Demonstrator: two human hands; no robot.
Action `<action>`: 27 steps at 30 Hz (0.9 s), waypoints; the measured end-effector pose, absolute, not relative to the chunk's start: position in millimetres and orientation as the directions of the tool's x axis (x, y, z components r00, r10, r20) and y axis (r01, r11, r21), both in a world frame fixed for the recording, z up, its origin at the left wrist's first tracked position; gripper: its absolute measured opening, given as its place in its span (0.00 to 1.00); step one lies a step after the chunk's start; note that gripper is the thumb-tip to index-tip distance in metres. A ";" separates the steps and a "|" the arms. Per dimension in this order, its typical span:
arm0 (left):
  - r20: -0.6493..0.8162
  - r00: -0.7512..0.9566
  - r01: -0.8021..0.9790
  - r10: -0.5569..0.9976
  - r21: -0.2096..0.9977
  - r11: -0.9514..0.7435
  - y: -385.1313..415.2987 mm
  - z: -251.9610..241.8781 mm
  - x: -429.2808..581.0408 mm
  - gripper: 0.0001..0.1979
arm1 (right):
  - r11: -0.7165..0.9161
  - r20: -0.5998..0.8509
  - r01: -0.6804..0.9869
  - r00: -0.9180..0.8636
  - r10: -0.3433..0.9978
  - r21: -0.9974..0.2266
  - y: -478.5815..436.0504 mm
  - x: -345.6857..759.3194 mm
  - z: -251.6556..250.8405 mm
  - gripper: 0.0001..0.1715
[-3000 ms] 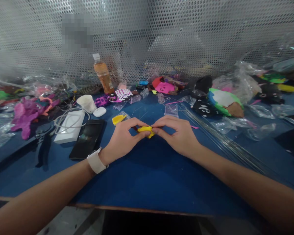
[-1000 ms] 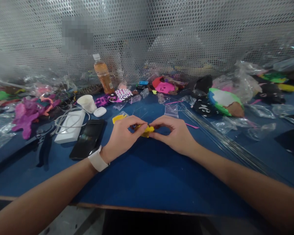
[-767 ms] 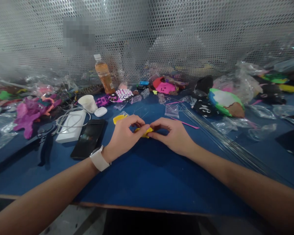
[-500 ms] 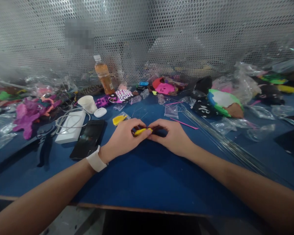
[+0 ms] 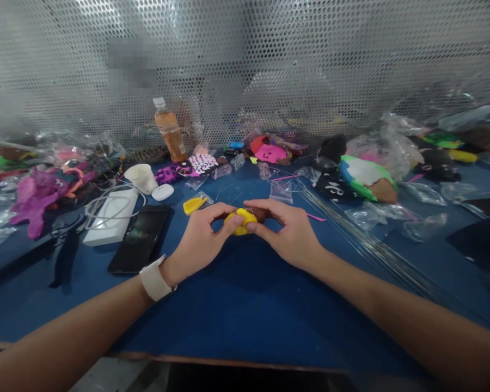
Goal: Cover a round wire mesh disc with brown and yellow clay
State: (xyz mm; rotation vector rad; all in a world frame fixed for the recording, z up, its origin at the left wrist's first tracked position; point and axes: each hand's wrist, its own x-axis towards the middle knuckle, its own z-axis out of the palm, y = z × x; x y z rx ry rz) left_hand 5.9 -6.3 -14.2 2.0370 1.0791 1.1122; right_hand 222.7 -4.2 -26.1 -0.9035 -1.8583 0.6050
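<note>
Between my two hands is a lump of yellow modelling clay [image 5: 242, 222] with a dark brown part behind it, partly hidden by my fingers. My left hand [image 5: 204, 231] pinches its left side, the thumb pressed on the yellow front. From the right, my right hand [image 5: 292, 231] grips the same lump, thumb low on the yellow and fingers over the brown part. Just left of my left hand lies a clear packet of yellow clay [image 5: 195, 204]. Both hands are held over the blue table [image 5: 237, 316].
To the left are a black phone [image 5: 141, 238], a white box [image 5: 112, 218] with a cable, pliers [image 5: 63, 245] and a paper cup [image 5: 141, 178]. A drink bottle [image 5: 170, 130] stands behind. At right lie thin wires [image 5: 375, 245] and a green, white and brown clay piece [image 5: 367, 179].
The clay has been turned so more of its yellow face and the brown part now show. My hands hold it a little lower, and the view has shifted slightly.
</note>
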 end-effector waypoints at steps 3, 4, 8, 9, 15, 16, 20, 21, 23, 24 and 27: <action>0.432 0.331 0.384 0.839 0.751 -0.538 -5.5 -16.5 4.5 0.10 | 0.615 0.541 0.387 -0.292 0.788 -0.687 -4.9 224.8 -23.7 0.15; 0.450 0.325 0.381 0.832 0.743 -0.551 -5.4 -17.2 4.4 0.10 | 0.622 0.545 0.403 -0.300 0.783 -0.671 -5.2 225.3 -22.9 0.14; 0.489 0.330 0.379 0.807 0.715 -0.588 -5.3 -18.3 4.2 0.08 | 0.668 0.573 0.434 -0.345 0.743 -0.604 -5.8 226.4 -21.3 0.13; 0.491 0.332 0.383 0.805 0.710 -0.591 -5.4 -18.0 4.3 0.07 | 0.676 0.578 0.442 -0.354 0.735 -0.590 -5.8 226.5 -21.3 0.13; 0.498 0.339 0.395 0.798 0.694 -0.602 -7.9 -15.0 5.9 0.03 | 0.726 0.608 0.463 -0.405 0.683 -0.508 -5.8 228.4 -21.6 0.13; 0.498 0.344 0.394 0.796 0.692 -0.604 -8.5 -14.7 6.0 0.03 | 0.731 0.610 0.464 -0.411 0.678 -0.500 -5.9 228.9 -21.4 0.13; 0.494 0.350 0.372 0.796 0.707 -0.602 -9.2 -15.6 5.7 0.07 | 0.737 0.616 0.467 -0.414 0.670 -0.488 -6.2 230.3 -21.0 0.12; 0.493 0.345 0.364 0.799 0.714 -0.598 -8.9 -16.1 5.7 0.07 | 0.741 0.619 0.464 -0.415 0.666 -0.486 -6.4 230.2 -21.1 0.12; 0.496 0.331 0.354 0.803 0.724 -0.592 -8.2 -16.9 5.7 0.08 | 0.737 0.623 0.461 -0.404 0.670 -0.493 -6.9 229.4 -21.3 0.12; 0.503 0.325 0.349 0.801 0.724 -0.595 -8.1 -17.1 5.8 0.07 | 0.727 0.622 0.461 -0.387 0.681 -0.509 -7.4 228.6 -21.2 0.13; 0.530 0.316 0.337 0.787 0.713 -0.615 -9.1 -16.3 6.1 0.06 | 0.686 0.613 0.429 -0.317 0.724 -0.588 -9.0 225.5 -19.8 0.12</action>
